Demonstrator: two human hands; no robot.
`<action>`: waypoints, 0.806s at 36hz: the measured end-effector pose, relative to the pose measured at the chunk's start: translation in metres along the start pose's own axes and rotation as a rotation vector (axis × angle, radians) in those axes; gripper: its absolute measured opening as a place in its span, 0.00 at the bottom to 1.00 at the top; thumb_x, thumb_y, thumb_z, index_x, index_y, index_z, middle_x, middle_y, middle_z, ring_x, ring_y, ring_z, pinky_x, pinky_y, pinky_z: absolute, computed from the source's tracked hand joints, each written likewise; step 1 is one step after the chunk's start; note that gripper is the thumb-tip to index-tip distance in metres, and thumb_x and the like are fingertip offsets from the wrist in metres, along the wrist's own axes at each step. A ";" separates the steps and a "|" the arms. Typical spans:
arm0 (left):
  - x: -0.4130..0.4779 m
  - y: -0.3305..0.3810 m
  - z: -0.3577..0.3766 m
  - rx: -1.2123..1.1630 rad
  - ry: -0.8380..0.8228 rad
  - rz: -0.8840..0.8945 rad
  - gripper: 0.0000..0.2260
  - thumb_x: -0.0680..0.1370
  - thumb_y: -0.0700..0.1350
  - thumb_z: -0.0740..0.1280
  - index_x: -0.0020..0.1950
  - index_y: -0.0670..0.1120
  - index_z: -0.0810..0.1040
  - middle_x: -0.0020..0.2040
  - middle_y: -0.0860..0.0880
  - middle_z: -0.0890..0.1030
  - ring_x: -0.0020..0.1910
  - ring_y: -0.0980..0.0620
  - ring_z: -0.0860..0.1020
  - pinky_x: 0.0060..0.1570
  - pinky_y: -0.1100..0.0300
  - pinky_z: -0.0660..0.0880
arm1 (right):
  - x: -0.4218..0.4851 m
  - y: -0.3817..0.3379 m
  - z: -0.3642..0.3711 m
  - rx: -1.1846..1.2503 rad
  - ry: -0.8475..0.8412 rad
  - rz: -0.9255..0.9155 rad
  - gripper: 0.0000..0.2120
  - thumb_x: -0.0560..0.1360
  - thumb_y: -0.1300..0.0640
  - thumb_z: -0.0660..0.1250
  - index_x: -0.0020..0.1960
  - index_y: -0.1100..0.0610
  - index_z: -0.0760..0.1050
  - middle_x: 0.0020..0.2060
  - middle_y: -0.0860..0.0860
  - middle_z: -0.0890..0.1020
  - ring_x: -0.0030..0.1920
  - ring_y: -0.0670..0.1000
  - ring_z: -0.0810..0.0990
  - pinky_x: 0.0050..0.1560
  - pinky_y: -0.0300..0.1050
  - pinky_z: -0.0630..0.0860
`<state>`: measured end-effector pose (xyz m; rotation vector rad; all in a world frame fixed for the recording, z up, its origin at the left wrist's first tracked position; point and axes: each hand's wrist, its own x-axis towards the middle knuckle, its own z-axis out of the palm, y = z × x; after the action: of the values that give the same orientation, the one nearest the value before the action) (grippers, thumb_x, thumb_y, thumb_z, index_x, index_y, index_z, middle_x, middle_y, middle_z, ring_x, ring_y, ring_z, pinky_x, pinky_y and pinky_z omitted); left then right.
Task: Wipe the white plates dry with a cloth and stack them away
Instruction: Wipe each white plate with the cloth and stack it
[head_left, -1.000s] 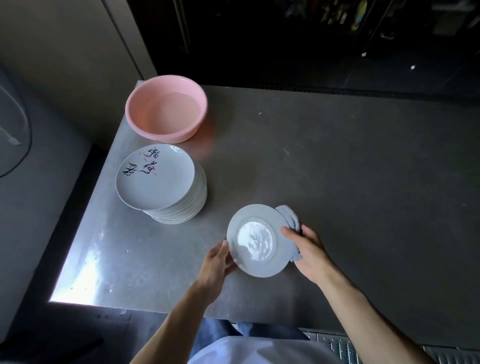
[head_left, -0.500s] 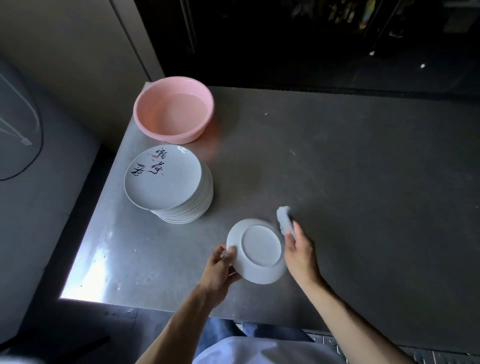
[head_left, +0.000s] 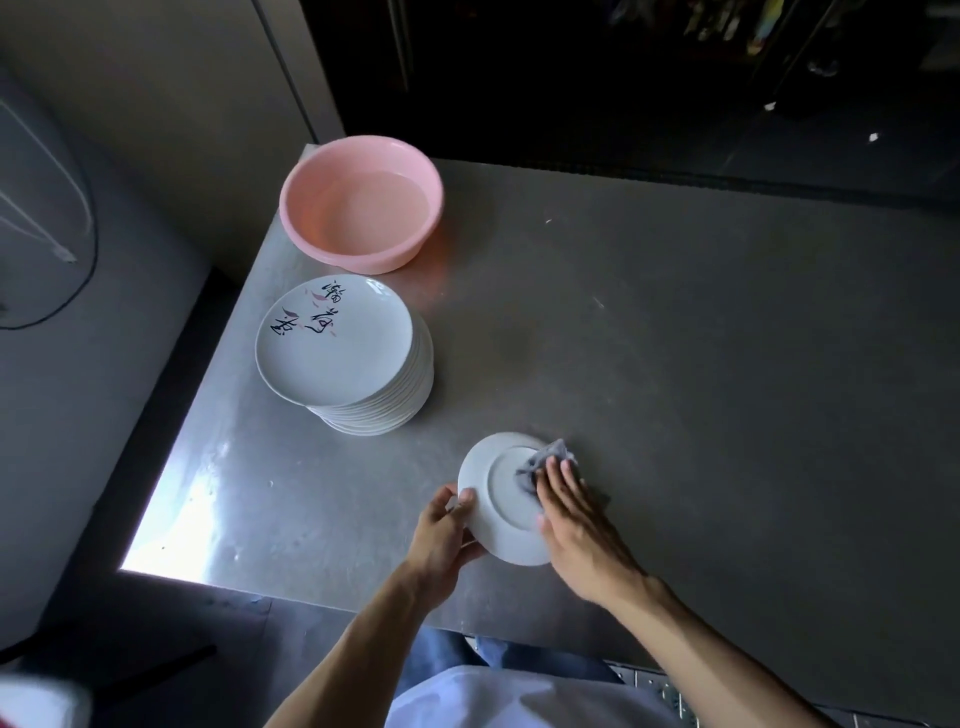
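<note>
- Here, a small round white plate (head_left: 496, 514) is sitting in the lower centre of the frame. It is turned underside up, and its raised foot ring is showing as a smooth circle inside the glossy rim.
- The left hand (head_left: 441, 540) is gripping the plate's left rim, with the thumb curling over the edge and the fingers tucking beneath.
- The right hand (head_left: 571, 519) is lying flat, fingers straight and close together, pressing a crumpled grey cloth (head_left: 548, 454) onto the plate's right half. The soft fabric is bunching out past the fingertips at the upper-right rim.
- I cannot tell whether the plate is resting on the table (head_left: 701, 364) or being held just above it.
- A stack of white plates (head_left: 358, 374) is standing left of centre, up and left of the held plate and apart from it. Its edges are forming a ribbed column, and the top plate is bearing black brush characters with pink strokes.
- A round pink basin (head_left: 363, 208) of smooth plastic is sitting above the stack, with shallow liquid showing inside.
- The table's dull, scuffed metal is glaring white at its lower-left corner.
</note>
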<state>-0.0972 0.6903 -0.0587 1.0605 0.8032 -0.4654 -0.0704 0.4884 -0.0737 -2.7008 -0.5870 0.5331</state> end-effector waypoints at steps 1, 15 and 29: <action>0.000 0.001 0.002 -0.002 -0.003 -0.001 0.12 0.86 0.48 0.63 0.65 0.43 0.75 0.56 0.42 0.81 0.51 0.44 0.83 0.45 0.52 0.84 | 0.009 -0.004 -0.001 0.018 0.007 0.051 0.28 0.85 0.52 0.49 0.81 0.60 0.45 0.80 0.54 0.39 0.80 0.53 0.35 0.79 0.49 0.37; -0.009 0.012 0.002 0.006 -0.004 0.117 0.13 0.86 0.47 0.63 0.69 0.49 0.79 0.61 0.42 0.85 0.54 0.44 0.84 0.47 0.51 0.83 | 0.000 -0.001 -0.004 0.144 -0.004 -0.191 0.25 0.85 0.52 0.50 0.81 0.56 0.50 0.80 0.49 0.48 0.80 0.46 0.42 0.80 0.50 0.48; -0.014 0.017 0.005 0.136 -0.076 0.190 0.12 0.86 0.44 0.64 0.69 0.50 0.80 0.61 0.45 0.85 0.60 0.43 0.83 0.50 0.47 0.84 | 0.050 -0.034 -0.015 0.247 0.227 -0.165 0.22 0.85 0.53 0.54 0.78 0.53 0.64 0.79 0.50 0.61 0.80 0.54 0.55 0.78 0.53 0.54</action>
<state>-0.0925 0.6926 -0.0372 1.2251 0.6031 -0.4005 -0.0325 0.5369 -0.0617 -2.4096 -0.6288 0.2341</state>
